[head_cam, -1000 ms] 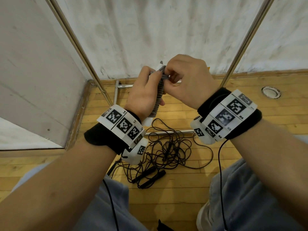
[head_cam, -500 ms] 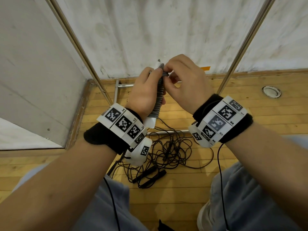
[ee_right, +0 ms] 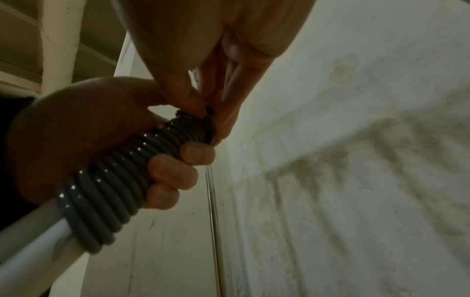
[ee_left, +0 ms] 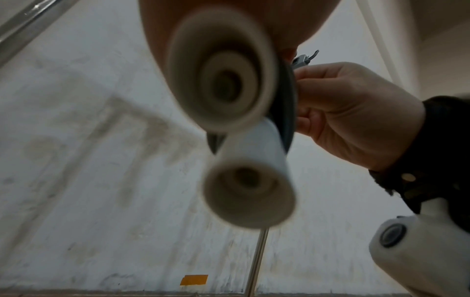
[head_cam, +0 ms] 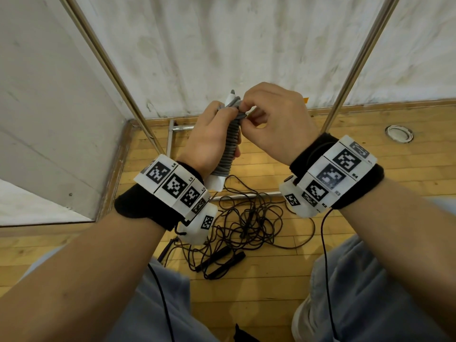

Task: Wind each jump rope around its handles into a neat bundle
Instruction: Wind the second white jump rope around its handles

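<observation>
A grey jump rope (head_cam: 230,146) is coiled tightly round its two white handles (ee_left: 248,199), held upright in front of me. My left hand (head_cam: 209,141) grips the bundle round its middle, fingers wrapped over the coils (ee_right: 122,170). My right hand (head_cam: 274,119) pinches the rope's end at the top of the coils (ee_right: 201,118) with thumb and fingertips. Below on the floor lies a black jump rope (head_cam: 249,220) in a loose tangle, its two black handles (head_cam: 222,264) side by side.
Wooden floor (head_cam: 271,280) runs to a stained white wall (head_cam: 222,45). Two slanted metal poles (head_cam: 108,62) (head_cam: 355,62) rise on either side, with a metal frame bar (head_cam: 246,196) on the floor. A round floor fitting (head_cam: 399,133) sits at right. My knees flank the black rope.
Both hands have dropped slightly with the bundle. The right hand's fingers have shifted at the top of the coils, still working the rope's end.
</observation>
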Motion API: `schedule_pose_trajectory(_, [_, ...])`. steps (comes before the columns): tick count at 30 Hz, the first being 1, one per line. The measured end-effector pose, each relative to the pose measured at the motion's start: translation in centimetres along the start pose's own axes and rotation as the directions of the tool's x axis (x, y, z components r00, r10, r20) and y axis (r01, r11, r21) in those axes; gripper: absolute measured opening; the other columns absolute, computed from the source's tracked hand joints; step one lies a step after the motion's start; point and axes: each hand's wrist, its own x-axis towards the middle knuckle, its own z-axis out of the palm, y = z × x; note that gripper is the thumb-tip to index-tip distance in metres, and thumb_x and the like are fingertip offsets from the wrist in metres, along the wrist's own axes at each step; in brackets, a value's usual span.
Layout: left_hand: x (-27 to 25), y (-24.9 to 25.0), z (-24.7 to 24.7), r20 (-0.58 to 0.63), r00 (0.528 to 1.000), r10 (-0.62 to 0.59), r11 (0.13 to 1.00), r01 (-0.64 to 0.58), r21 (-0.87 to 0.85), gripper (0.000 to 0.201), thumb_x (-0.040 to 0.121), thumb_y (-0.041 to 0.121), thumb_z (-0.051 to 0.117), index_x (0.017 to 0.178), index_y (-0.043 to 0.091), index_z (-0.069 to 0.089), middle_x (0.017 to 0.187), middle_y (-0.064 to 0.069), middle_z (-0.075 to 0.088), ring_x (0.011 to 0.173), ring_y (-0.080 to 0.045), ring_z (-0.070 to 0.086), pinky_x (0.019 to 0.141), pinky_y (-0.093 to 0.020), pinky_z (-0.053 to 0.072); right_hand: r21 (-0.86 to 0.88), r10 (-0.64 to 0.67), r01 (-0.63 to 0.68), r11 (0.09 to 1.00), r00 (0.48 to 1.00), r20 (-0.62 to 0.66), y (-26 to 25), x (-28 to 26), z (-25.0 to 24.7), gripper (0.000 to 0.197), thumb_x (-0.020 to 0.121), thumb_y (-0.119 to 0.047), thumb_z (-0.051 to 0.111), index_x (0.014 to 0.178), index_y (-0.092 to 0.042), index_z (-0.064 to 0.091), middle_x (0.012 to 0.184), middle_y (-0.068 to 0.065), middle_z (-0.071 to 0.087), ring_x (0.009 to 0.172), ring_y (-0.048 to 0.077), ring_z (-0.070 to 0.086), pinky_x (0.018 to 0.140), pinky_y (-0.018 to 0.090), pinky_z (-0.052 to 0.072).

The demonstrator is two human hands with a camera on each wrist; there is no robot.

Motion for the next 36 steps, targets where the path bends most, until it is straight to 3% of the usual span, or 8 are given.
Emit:
schedule_pose_trajectory(4, [0.4, -0.1, -0.5, 0.017, 0.999, -0.027, 1.000, 0.027, 0.001, 0.035, 0.082, 0.038, 0.041, 0.095, 0.005, 0.044, 0.064, -0.013, 0.055, 0.049, -0.029, 0.054, 0.049, -0.035, 0.043, 0.072, 0.025, -0.024, 0.997, 1.000, -0.011, 0.3, 0.2, 0.1, 0.008, 0.079, -0.001, 0.064, 0.086, -0.001, 0.068, 0.090, 0.010, 0.062, 0.069, 0.018, 0.062, 0.068, 0.022, 0.054])
schedule_pose_trajectory(8, [0.2, -0.4, -0.8, 0.041, 0.999, -0.030, 0.999, 0.032, -0.025, 0.036, 0.083, 0.039, 0.041, 0.093, 0.006, 0.048, 0.061, -0.012, 0.057, 0.048, -0.029, 0.054, 0.048, -0.033, 0.044, 0.097, 0.052, -0.057, 0.994, 0.997, 0.054, 0.7, 0.0, 0.1, 0.010, 0.084, -0.007, 0.063, 0.093, -0.004, 0.065, 0.094, -0.004, 0.053, 0.073, 0.013, 0.058, 0.070, 0.011, 0.047])
schedule_pose_trajectory(12, [0.1, -0.2, -0.8, 0.064, 0.998, -0.002, 0.997, 0.007, -0.080, 0.042, 0.078, 0.043, 0.046, 0.093, 0.004, 0.048, 0.059, -0.013, 0.058, 0.046, -0.028, 0.054, 0.047, -0.032, 0.043, -0.017, 0.038, -0.037, 0.999, 0.997, 0.064, 0.5, -0.1, 0.2, 0.016, 0.089, -0.015, 0.056, 0.101, -0.005, 0.060, 0.094, 0.003, 0.062, 0.075, 0.014, 0.057, 0.069, 0.019, 0.042])
schedule_pose_trajectory(20, [-0.2, 0.4, -0.5, 0.041, 0.997, 0.058, 0.994, -0.054, -0.092, 0.029, 0.085, 0.029, 0.040, 0.093, 0.003, 0.046, 0.059, -0.013, 0.054, 0.044, -0.026, 0.051, 0.045, -0.030, 0.042, -0.006, 0.071, -0.071, 0.997, 0.997, 0.020, -0.2, -0.4, 0.2, 0.017, 0.092, -0.015, 0.051, 0.103, -0.004, 0.057, 0.083, 0.005, 0.066, 0.075, 0.023, 0.064, 0.068, 0.038, 0.052])
schedule_pose_trajectory(23, [-0.1, 0.5, -0.5, -0.009, 0.997, 0.082, 0.994, -0.082, -0.067, 0.020, 0.086, 0.028, 0.044, 0.086, 0.008, 0.046, 0.063, -0.009, 0.056, 0.047, -0.026, 0.053, 0.048, -0.032, 0.044, 0.052, 0.093, -0.091, 0.994, 0.995, -0.023, -0.1, -0.2, 0.3, 0.015, 0.090, -0.015, 0.055, 0.101, -0.006, 0.059, 0.077, 0.002, 0.066, 0.068, 0.019, 0.064, 0.064, 0.037, 0.054])
schedule_pose_trajectory(28, [0.0, 0.5, -0.8, -0.027, 0.991, 0.129, 0.991, -0.127, 0.046, 0.014, 0.086, 0.030, 0.047, 0.089, 0.016, 0.048, 0.073, -0.008, 0.056, 0.057, -0.026, 0.055, 0.054, -0.034, 0.047, 0.211, 0.216, -0.208, 0.955, 0.976, -0.014, 0.1, -0.1, 0.6, 0.015, 0.084, -0.011, 0.062, 0.097, -0.018, 0.059, 0.074, -0.018, 0.060, 0.075, 0.008, 0.067, 0.072, 0.032, 0.057])
schedule_pose_trajectory(33, [-0.1, 0.5, -1.4, 0.041, 0.996, 0.077, 0.996, -0.076, -0.041, 0.022, 0.085, 0.029, 0.045, 0.089, 0.008, 0.049, 0.068, -0.012, 0.056, 0.051, -0.026, 0.053, 0.049, -0.031, 0.045, 0.079, 0.086, -0.086, 0.993, 0.996, 0.004, 0.3, 0.2, -0.2, 0.015, 0.084, -0.013, 0.064, 0.098, -0.009, 0.067, 0.085, 0.001, 0.068, 0.078, 0.015, 0.065, 0.075, 0.031, 0.055])
schedule_pose_trajectory(36, [0.1, 0.5, -1.6, 0.089, 0.995, 0.047, 0.998, -0.042, -0.057, 0.030, 0.084, 0.032, 0.042, 0.090, 0.003, 0.047, 0.063, -0.012, 0.056, 0.048, -0.026, 0.053, 0.047, -0.030, 0.044, 0.089, 0.081, -0.085, 0.992, 0.996, 0.041, 0.0, 0.2, -0.5, 0.015, 0.082, -0.013, 0.066, 0.096, -0.008, 0.069, 0.085, 0.002, 0.068, 0.077, 0.015, 0.065, 0.075, 0.029, 0.056])
